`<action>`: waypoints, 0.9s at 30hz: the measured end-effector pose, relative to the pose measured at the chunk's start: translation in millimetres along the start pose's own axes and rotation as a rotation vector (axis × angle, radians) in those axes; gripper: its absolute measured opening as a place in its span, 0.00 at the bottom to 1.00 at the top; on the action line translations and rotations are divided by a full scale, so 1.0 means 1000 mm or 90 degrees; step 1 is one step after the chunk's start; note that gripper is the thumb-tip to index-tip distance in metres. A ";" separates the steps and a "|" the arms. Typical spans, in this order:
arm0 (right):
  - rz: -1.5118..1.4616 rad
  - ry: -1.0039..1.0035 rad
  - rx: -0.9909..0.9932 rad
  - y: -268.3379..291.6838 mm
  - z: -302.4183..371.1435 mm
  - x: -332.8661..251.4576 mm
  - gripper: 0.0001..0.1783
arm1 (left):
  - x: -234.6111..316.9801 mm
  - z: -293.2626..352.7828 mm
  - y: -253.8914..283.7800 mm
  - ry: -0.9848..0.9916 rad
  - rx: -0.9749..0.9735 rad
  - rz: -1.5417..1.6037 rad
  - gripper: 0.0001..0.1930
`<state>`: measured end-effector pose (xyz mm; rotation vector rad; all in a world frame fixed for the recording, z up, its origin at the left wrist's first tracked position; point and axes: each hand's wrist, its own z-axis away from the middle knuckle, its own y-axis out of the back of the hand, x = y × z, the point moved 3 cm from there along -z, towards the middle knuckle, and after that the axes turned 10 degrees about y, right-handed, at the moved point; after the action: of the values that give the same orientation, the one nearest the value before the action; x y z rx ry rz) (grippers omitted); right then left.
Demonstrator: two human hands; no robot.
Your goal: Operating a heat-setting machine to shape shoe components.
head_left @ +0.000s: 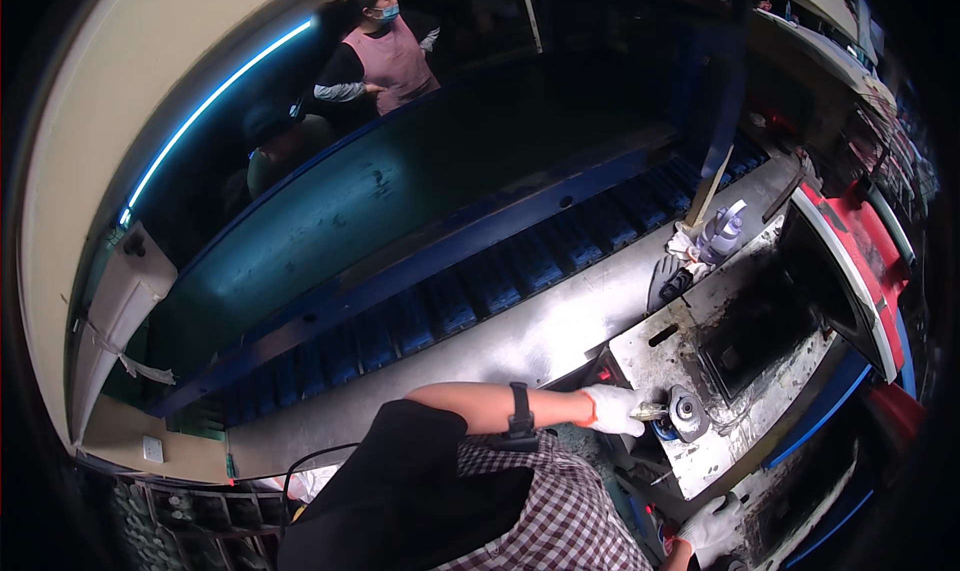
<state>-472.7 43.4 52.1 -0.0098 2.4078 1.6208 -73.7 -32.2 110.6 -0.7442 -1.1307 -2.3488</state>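
My left hand (pixel 614 411), in a white glove with an orange cuff, is closed around the near end of a small shiny metal piece (pixel 650 410). That piece reaches to a grey rounded fixture (pixel 687 412) with a round centre, at the edge of a stained pale metal plate (pixel 640 356). Whether the piece touches the fixture I cannot tell. Lower down, my right hand (pixel 712 531), also white-gloved, lies against the machine's near side with its fingers stretched out. No held object shows in it.
A purple bottle (pixel 722 233), rags (pixel 684 246) and a dark glove (pixel 664 279) lie on the steel ledge (pixel 470 346). A red-and-white machine cover (pixel 850 261) rises at right. Beyond a blue-framed conveyor (pixel 400 241), a masked person in a pink apron (pixel 393 66) stands.
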 end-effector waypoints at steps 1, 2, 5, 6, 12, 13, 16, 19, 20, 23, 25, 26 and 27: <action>-0.009 0.007 0.001 -0.004 0.002 0.006 0.14 | 0.002 -0.005 -0.010 -0.012 0.060 0.006 0.28; -0.016 0.011 0.003 -0.004 0.002 0.007 0.14 | 0.004 -0.010 -0.014 -0.026 0.118 0.010 0.26; 0.000 0.024 0.014 -0.004 0.005 0.005 0.14 | 0.007 -0.026 -0.019 -0.050 0.138 -0.018 0.19; 0.005 0.022 0.014 -0.004 0.005 0.004 0.14 | 0.008 -0.026 -0.021 -0.052 0.135 -0.015 0.19; -0.028 -0.015 -0.024 0.004 -0.002 -0.010 0.17 | 0.007 -0.023 -0.016 -0.048 0.193 0.008 0.16; -0.026 -0.027 -0.027 0.005 -0.002 -0.011 0.17 | 0.009 -0.022 -0.016 -0.052 0.198 0.006 0.16; 0.025 -0.016 -0.014 0.004 -0.001 -0.008 0.15 | 0.011 -0.025 -0.015 -0.058 0.189 0.017 0.15; 0.008 -0.007 -0.011 -0.001 -0.002 -0.003 0.15 | 0.010 -0.026 -0.018 -0.052 0.203 0.017 0.15; 0.002 -0.005 -0.001 -0.002 -0.002 -0.002 0.15 | 0.009 -0.026 -0.018 -0.054 0.212 0.016 0.15; 0.007 0.003 -0.025 -0.001 -0.002 0.001 0.18 | 0.010 -0.023 -0.021 -0.051 0.223 0.033 0.15; 0.008 -0.003 -0.027 0.001 -0.001 0.002 0.18 | 0.012 -0.022 -0.022 -0.046 0.222 0.030 0.15; 0.011 -0.015 -0.028 0.002 0.001 0.003 0.18 | 0.014 -0.022 -0.022 -0.044 0.216 0.024 0.15; 0.017 -0.019 -0.029 0.005 0.002 0.003 0.18 | 0.016 -0.021 -0.022 -0.048 0.210 0.027 0.15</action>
<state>-475.7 47.7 54.8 0.0383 2.3591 1.6753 -104.4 -38.8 96.8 -0.7312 -1.4727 -2.0427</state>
